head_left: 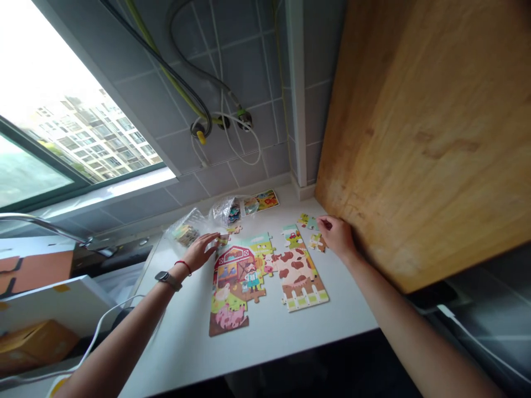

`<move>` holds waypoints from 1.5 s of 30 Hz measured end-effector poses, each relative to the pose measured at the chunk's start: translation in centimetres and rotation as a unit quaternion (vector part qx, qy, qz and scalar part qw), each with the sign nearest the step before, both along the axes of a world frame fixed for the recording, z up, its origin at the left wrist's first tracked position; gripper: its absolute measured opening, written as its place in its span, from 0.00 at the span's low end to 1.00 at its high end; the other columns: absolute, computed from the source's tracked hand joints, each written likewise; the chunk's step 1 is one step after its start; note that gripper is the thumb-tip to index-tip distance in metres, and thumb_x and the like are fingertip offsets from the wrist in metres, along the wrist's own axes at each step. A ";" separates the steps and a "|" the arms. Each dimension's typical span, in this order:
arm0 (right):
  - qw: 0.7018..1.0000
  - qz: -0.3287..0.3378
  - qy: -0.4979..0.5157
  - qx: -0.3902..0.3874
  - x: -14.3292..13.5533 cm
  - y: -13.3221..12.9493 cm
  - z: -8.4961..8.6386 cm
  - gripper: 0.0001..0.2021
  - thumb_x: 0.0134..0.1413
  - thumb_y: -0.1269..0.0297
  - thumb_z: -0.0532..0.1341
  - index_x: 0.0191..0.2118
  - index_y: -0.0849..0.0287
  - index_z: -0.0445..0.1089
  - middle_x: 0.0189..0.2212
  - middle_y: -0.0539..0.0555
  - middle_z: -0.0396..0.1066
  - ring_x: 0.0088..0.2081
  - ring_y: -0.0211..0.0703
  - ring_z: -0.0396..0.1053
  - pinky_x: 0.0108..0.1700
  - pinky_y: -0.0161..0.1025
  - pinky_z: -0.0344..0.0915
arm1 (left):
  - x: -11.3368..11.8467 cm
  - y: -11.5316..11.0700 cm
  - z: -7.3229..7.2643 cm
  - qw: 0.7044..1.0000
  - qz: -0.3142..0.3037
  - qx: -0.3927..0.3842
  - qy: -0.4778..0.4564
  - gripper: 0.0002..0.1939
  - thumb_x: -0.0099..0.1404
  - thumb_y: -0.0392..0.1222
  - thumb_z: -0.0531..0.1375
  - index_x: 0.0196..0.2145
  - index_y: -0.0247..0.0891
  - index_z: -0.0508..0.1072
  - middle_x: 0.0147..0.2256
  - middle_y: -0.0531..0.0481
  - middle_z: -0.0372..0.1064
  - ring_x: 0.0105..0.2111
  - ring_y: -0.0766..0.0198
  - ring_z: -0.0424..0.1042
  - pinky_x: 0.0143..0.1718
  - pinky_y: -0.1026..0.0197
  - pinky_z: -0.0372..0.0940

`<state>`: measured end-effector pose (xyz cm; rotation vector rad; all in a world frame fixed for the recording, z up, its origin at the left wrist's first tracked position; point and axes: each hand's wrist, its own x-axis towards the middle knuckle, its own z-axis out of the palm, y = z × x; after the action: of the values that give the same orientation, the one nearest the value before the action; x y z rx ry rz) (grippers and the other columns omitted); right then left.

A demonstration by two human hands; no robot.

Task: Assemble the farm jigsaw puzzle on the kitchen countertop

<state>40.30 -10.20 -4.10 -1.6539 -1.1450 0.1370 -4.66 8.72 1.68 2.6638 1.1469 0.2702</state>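
Observation:
A farm-picture jigsaw puzzle lies on the white counter in two joined parts. The barn part (232,276) shows a farmer and a pig; the cow part (296,271) has a fence along its bottom, and a gap separates the lower halves. My left hand (199,255), fingers stretched out, rests at the barn's upper left, its fingertips by a small puzzle piece (223,240). At the right, my right hand (337,235) has its fingers pinched on a pale green-blue puzzle piece (312,223). Just below that lies an orange-brown piece (317,242), and a yellow-green piece (304,218) is beside it.
Behind the puzzle are a clear bag of pieces (186,233), another plastic bag (227,210) and a picture card (266,200). A wooden panel (415,138) borders the right side. A faucet (97,246) stands at left; hoses (207,119) hang on the tiled wall.

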 end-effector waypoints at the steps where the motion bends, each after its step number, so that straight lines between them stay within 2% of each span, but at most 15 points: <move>1: 1.000 0.000 0.008 0.001 -0.1 0.0 0.1 0.11 0.58 0.61 0.59 0.33 0.58 0.78 0.31 0.58 0.81 0.32 0.48 0.77 0.39 0.40 0.73 | 0.2 0.3 0.4 1.000 -0.009 -0.007 0.010 0.23 0.69 0.54 0.56 0.54 0.41 0.78 0.55 0.38 0.77 0.55 0.44 0.76 0.60 0.42 0.69; 6: 0.999 0.008 0.039 -0.005 -0.3 -0.1 0.4 0.11 0.57 0.60 0.59 0.33 0.58 0.78 0.30 0.58 0.82 0.32 0.48 0.78 0.38 0.39 0.73 | 1.2 1.5 1.5 0.998 -0.027 -0.034 0.035 0.22 0.68 0.58 0.58 0.50 0.42 0.80 0.52 0.40 0.79 0.49 0.48 0.79 0.56 0.46 0.71; 12: 0.999 0.028 0.041 -0.012 -0.4 -0.3 0.6 0.11 0.58 0.60 0.60 0.33 0.58 0.78 0.30 0.57 0.82 0.32 0.47 0.78 0.36 0.38 0.72 | 1.5 3.1 1.8 0.998 0.003 -0.048 0.033 0.31 0.58 0.64 0.66 0.51 0.38 0.79 0.46 0.38 0.79 0.40 0.51 0.81 0.43 0.53 0.74; 14: 0.999 0.031 0.042 -0.015 -0.4 -0.3 0.6 0.12 0.58 0.60 0.60 0.33 0.58 0.79 0.29 0.57 0.81 0.31 0.47 0.78 0.36 0.38 0.72 | 1.6 3.3 2.0 0.998 0.018 -0.042 0.031 0.31 0.54 0.66 0.68 0.47 0.40 0.80 0.42 0.41 0.80 0.38 0.52 0.80 0.41 0.54 0.74; 17: 0.998 0.024 0.048 -0.016 -0.5 -0.3 0.6 0.12 0.58 0.60 0.60 0.34 0.59 0.79 0.29 0.57 0.82 0.31 0.47 0.78 0.35 0.38 0.72 | 1.6 3.4 2.8 0.998 0.035 -0.030 0.031 0.27 0.51 0.68 0.69 0.35 0.41 0.81 0.35 0.46 0.79 0.32 0.55 0.78 0.36 0.57 0.71; 20: 0.998 0.018 0.051 -0.017 -0.5 -0.3 0.5 0.12 0.58 0.61 0.60 0.35 0.59 0.79 0.29 0.57 0.82 0.31 0.47 0.78 0.35 0.38 0.72 | 1.3 2.9 4.0 0.998 0.042 -0.024 0.027 0.24 0.58 0.66 0.65 0.30 0.41 0.80 0.30 0.46 0.79 0.28 0.57 0.77 0.33 0.58 0.69; 23: 0.998 0.016 0.053 -0.019 -0.6 -0.2 0.5 0.12 0.58 0.60 0.60 0.34 0.59 0.79 0.29 0.57 0.81 0.31 0.47 0.78 0.36 0.38 0.72 | 1.4 1.4 5.1 0.998 0.043 -0.031 0.018 0.23 0.67 0.60 0.58 0.38 0.39 0.83 0.28 0.47 0.79 0.27 0.57 0.77 0.32 0.59 0.68; 25: 0.998 0.018 0.053 -0.018 -0.7 -0.2 0.5 0.11 0.58 0.60 0.60 0.34 0.59 0.79 0.29 0.57 0.81 0.31 0.47 0.78 0.36 0.38 0.72 | 2.2 -0.6 5.7 0.998 0.025 -0.058 0.005 0.23 0.70 0.58 0.56 0.42 0.39 0.83 0.28 0.47 0.80 0.27 0.59 0.77 0.31 0.59 0.69; 28: 0.998 0.021 0.052 -0.019 -0.7 -0.2 0.5 0.11 0.57 0.61 0.60 0.34 0.59 0.79 0.30 0.57 0.82 0.32 0.47 0.78 0.35 0.37 0.71 | 4.8 -4.9 5.9 0.981 -0.046 -0.184 -0.047 0.21 0.71 0.56 0.59 0.45 0.38 0.83 0.34 0.45 0.83 0.29 0.61 0.78 0.33 0.60 0.72; 30: 0.998 0.022 0.053 -0.024 -0.7 -0.2 0.5 0.11 0.58 0.61 0.61 0.35 0.59 0.79 0.30 0.57 0.82 0.31 0.47 0.78 0.34 0.37 0.71 | 6.8 -8.0 5.4 0.953 -0.061 -0.287 -0.073 0.21 0.71 0.57 0.60 0.45 0.37 0.82 0.35 0.44 0.83 0.28 0.61 0.78 0.31 0.59 0.73; 34: 0.997 0.023 0.058 -0.034 -0.7 -0.3 0.4 0.11 0.58 0.61 0.61 0.36 0.59 0.80 0.30 0.57 0.82 0.32 0.47 0.79 0.35 0.37 0.72 | 9.5 -12.4 3.5 0.904 -0.021 -0.419 -0.081 0.21 0.67 0.60 0.65 0.37 0.37 0.78 0.32 0.45 0.82 0.27 0.59 0.81 0.27 0.62 0.71; 36: 0.997 0.023 0.057 -0.036 -0.7 -0.3 0.4 0.11 0.59 0.61 0.61 0.36 0.59 0.80 0.30 0.57 0.82 0.32 0.47 0.78 0.35 0.37 0.72 | 10.0 -13.2 2.5 0.902 -0.011 -0.424 -0.083 0.21 0.64 0.61 0.66 0.35 0.37 0.77 0.32 0.45 0.82 0.29 0.58 0.81 0.27 0.61 0.71; 39: 0.998 0.026 0.055 -0.035 -0.8 -0.3 0.5 0.11 0.58 0.61 0.61 0.36 0.59 0.79 0.29 0.57 0.82 0.31 0.46 0.78 0.35 0.37 0.71 | 10.4 -13.5 1.8 0.921 -0.012 -0.384 -0.068 0.21 0.63 0.60 0.65 0.35 0.37 0.79 0.32 0.45 0.81 0.30 0.58 0.79 0.29 0.61 0.70; 45: 0.997 0.036 0.048 -0.046 -0.8 -0.4 0.7 0.10 0.59 0.62 0.60 0.34 0.58 0.79 0.30 0.55 0.82 0.32 0.46 0.79 0.36 0.37 0.71 | 11.2 -13.5 2.7 0.959 -0.029 -0.283 0.014 0.20 0.67 0.59 0.62 0.36 0.39 0.83 0.29 0.50 0.79 0.27 0.63 0.73 0.28 0.63 0.62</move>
<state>39.52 -10.62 -3.38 -1.6682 -1.1399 0.3161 6.59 -4.76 4.42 2.1905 0.9671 -0.0985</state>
